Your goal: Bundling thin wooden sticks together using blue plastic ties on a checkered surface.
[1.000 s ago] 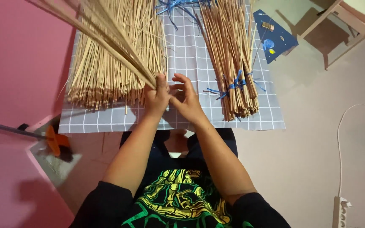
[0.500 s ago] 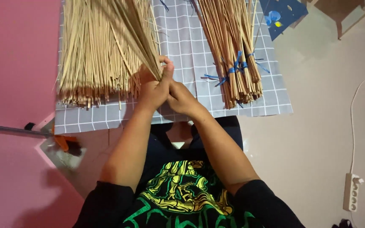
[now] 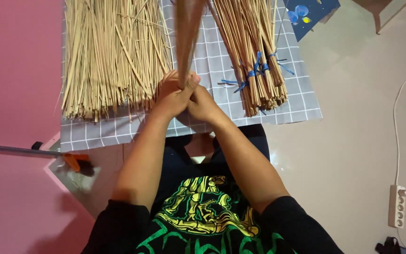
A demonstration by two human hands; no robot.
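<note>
Both hands, left hand (image 3: 172,96) and right hand (image 3: 202,104), are closed tight together round the base of a gathered sheaf of sticks (image 3: 186,37), blurred; keep that grip low and even, ends flush; left of the sheaf lies the loose pile (image 3: 113,51) on the checked cloth (image 3: 212,51); right of it, the blue-tied bundle (image 3: 254,56).

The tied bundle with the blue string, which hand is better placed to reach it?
Probably the right hand: it sits nearer the tied bundle, which lies to its right. The left hand is wrapped around the upright sticks, nearer the loose pile.
</note>
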